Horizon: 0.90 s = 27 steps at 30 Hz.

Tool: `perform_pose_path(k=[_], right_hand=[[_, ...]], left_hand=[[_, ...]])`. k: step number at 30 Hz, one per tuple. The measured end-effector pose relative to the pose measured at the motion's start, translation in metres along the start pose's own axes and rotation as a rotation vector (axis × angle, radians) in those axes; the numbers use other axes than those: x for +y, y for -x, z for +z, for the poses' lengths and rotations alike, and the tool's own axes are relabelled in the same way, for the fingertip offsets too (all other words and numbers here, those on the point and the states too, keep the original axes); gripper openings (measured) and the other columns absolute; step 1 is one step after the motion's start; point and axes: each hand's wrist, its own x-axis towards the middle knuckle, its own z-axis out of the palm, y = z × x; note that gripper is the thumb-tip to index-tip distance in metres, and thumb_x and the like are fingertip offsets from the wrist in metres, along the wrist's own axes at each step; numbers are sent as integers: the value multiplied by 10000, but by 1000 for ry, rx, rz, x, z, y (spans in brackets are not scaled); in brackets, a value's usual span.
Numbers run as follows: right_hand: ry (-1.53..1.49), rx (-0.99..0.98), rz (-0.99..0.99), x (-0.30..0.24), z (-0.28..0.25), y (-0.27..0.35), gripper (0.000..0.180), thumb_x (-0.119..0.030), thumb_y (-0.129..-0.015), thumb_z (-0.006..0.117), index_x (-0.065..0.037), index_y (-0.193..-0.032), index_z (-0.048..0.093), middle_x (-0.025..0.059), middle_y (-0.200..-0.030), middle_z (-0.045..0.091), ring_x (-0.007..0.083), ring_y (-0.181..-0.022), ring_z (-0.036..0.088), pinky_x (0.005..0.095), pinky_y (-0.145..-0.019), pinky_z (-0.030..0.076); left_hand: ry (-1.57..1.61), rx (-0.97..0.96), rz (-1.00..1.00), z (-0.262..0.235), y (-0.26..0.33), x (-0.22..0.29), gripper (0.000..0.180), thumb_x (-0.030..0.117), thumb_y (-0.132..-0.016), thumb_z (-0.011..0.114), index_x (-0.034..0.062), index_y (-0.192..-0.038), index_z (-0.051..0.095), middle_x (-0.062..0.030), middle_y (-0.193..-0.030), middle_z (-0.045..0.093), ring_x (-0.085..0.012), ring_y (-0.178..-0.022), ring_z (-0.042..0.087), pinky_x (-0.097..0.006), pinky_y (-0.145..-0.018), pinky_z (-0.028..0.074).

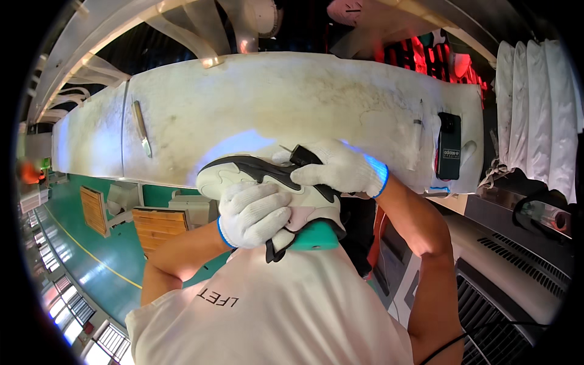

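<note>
A white sneaker point(213, 176) with black trim is held on its side at the near edge of the white worktable, close to my body. A green shoe last point(316, 236) shows in its opening, beside a black loop at the heel. My left hand point(252, 214), in a white knit glove, is closed round the sneaker's near side. My right hand point(347, 169), gloved too, grips a small black tool point(304, 156) with a thin metal tip, against the sneaker's black-trimmed far side. Whether the tip touches the shoe I cannot tell.
The worktable point(255, 91) carries a knife with a wooden handle point(140, 125) at the left, and a slim pen-like tool point(418, 134) and a dark phone point(449, 149) at the right. White cloth point(535, 109) hangs at far right, above a vented machine point(517, 255). Wooden-topped stools point(159, 228) stand left.
</note>
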Motion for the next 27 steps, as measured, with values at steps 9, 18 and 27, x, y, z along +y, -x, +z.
perform_pose_path(k=[9, 18, 27], right_hand=[[-67, 427, -121, 23, -1, -19, 369, -421, -1061, 733, -53, -1084, 734, 49, -894, 702, 146, -815, 660, 326, -760, 539], [-184, 742, -153, 69, -26, 61, 310, -407, -1112, 727, -115, -1014, 701, -52, -774, 607, 47, -594, 519, 241, -532, 384], [484, 574, -75, 49, 2, 82, 403, -353, -998, 809, -17, -1199, 712, 175, -1033, 782, 314, -924, 754, 458, -862, 592]], left_hand=[[0, -207, 55, -29, -8, 21, 331, 195, -756, 863, 60, -1036, 751, -128, -1117, 779, -314, -894, 764, -417, -660, 589], [93, -687, -1055, -27, -121, -29, 937, 508, -745, 975, -19, -1430, 615, -251, -1139, 788, -465, -1075, 775, -489, -964, 614], [-413, -954, -738, -8, -114, -39, 1237, 593, -671, 1000, 160, -1707, 482, -209, -1488, 702, -429, -1294, 722, -518, -1117, 569]])
